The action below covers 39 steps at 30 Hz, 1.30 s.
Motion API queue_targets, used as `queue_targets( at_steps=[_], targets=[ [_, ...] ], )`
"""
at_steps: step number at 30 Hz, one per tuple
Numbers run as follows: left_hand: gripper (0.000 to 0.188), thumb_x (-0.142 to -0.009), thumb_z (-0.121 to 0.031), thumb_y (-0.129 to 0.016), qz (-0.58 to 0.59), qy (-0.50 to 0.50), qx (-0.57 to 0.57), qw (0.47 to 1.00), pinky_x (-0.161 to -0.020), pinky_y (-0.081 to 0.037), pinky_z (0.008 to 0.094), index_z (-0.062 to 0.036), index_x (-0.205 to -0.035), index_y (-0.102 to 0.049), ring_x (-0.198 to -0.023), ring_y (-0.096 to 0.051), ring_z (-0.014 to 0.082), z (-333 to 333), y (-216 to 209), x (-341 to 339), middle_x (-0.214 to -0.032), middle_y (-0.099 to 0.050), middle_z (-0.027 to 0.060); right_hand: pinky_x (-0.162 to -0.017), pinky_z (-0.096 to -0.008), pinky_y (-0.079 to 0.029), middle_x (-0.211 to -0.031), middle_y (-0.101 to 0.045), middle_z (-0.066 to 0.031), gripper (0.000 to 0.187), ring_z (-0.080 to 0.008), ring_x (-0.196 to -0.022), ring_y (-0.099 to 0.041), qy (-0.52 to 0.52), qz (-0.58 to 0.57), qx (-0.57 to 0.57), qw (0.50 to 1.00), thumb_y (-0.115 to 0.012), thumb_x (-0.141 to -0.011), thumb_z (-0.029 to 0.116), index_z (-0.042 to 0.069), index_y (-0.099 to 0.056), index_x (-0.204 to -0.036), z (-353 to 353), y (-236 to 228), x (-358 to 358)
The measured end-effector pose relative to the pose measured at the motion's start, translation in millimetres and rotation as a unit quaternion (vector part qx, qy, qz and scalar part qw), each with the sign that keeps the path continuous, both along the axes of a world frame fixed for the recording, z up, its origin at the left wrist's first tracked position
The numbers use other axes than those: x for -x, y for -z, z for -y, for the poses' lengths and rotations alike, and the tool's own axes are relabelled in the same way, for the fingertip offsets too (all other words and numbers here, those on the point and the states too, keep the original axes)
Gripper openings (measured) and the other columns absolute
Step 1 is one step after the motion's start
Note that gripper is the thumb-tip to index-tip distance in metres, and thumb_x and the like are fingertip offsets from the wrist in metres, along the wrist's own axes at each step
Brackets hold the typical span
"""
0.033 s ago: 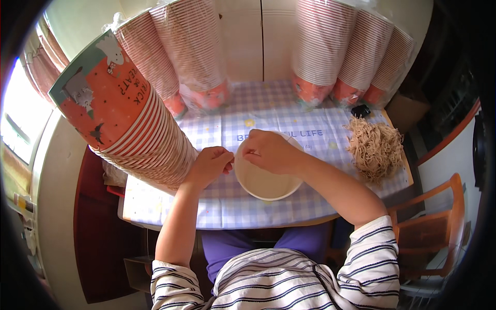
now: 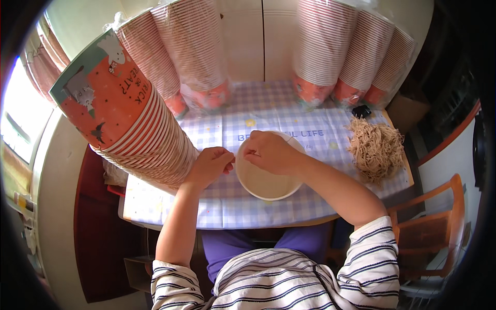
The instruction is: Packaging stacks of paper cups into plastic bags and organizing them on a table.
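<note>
A room that looks like part of a home doubles as a work corner: a checked cloth covers the table, a curtain hangs by a bright window, and a wooden chair stands near plastic-wrapped stacks of paper tubs.

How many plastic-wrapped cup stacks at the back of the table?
5. Back left: far-left stack, then inner-left stack. Back right: inner-right stack, middle-right stack and far-right stack. Others may be hidden behind the unwrapped stack.
</note>
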<state>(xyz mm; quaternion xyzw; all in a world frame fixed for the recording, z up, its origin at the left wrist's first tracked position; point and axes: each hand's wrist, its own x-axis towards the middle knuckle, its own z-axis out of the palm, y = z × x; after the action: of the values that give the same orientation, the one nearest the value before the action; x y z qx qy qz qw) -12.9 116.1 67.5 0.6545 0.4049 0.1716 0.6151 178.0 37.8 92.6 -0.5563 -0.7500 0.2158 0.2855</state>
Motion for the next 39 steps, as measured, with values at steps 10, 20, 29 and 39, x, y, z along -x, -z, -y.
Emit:
queue_targets(
  at_steps=[10,20,29,39],
  targets=[
    [0.021,-0.089,-0.012,-0.057,-0.030,0.030,-0.048,0.998,-0.070,-0.048,0.0235,0.0014,-0.103,-0.065,-0.075,-0.058,0.0097,3,9,11,-0.086,-0.065,0.0039,-0.074,-0.0370,-0.048,-0.091,-0.061,-0.0133,0.014,-0.0286,-0.083,-0.060,0.035,0.020,-0.001,0.999,-0.059,-0.079,0.013,0.003,-0.069,-0.083,-6,16,7],
    [0.025,-0.088,-0.017,-0.062,-0.068,0.046,-0.100,0.992,-0.067,-0.048,0.0233,0.0012,-0.105,-0.065,-0.073,-0.058,0.0091,7,-1,8,-0.085,-0.066,0.0036,-0.076,-0.0385,-0.048,-0.090,-0.062,-0.0143,0.015,-0.0295,-0.084,-0.060,0.031,0.006,-0.011,0.999,-0.058,-0.078,0.013,0.002,-0.069,-0.082,-10,21,8],
    [0.029,-0.088,-0.022,-0.059,-0.068,0.077,-0.161,0.982,-0.063,-0.049,0.0291,0.0006,-0.106,-0.065,-0.069,-0.059,0.0130,6,-5,4,-0.083,-0.068,0.0064,-0.076,-0.0392,-0.048,-0.088,-0.063,-0.0143,0.016,-0.0304,-0.084,-0.061,0.039,0.010,0.001,0.999,-0.058,-0.078,0.014,0.003,-0.069,-0.083,-10,20,15],
    [0.020,-0.087,-0.016,-0.060,-0.048,0.072,-0.071,0.994,-0.068,-0.049,0.0270,0.0029,-0.093,-0.064,-0.075,-0.062,0.0137,-1,12,7,-0.083,-0.066,0.0079,-0.074,-0.0350,-0.050,-0.091,-0.066,-0.0142,0.024,-0.0274,-0.082,-0.064,0.022,-0.059,0.083,0.995,-0.061,-0.081,0.019,0.002,-0.066,-0.097,2,7,8]
  ],
)
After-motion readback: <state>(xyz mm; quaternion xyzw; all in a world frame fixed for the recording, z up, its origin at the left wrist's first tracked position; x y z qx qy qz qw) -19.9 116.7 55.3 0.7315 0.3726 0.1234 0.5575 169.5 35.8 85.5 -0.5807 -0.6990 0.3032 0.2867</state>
